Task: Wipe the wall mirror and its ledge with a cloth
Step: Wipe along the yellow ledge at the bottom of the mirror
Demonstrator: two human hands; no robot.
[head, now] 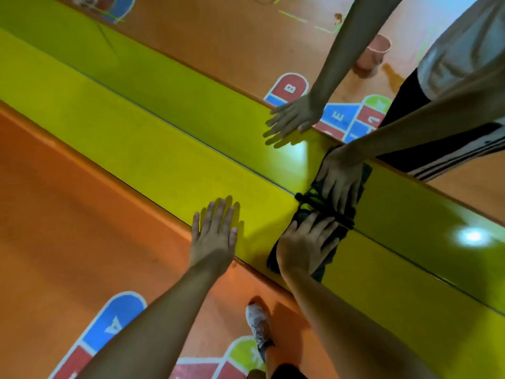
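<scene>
A yellow-green ledge runs diagonally from upper left to lower right and meets the wall mirror along a thin seam. My left hand lies flat, fingers straight, on the ledge's near edge. My right hand presses a dark cloth onto the ledge right at the mirror seam, fingers spread over it. The cloth is bunched against the glass. The mirror shows the reflection of both hands, the cloth and my body.
An orange floor with painted hopscotch shapes lies below the ledge. My shoe stands on it near the bottom centre. A pink bucket appears in the mirror's reflection. A bright light spot glares at the right.
</scene>
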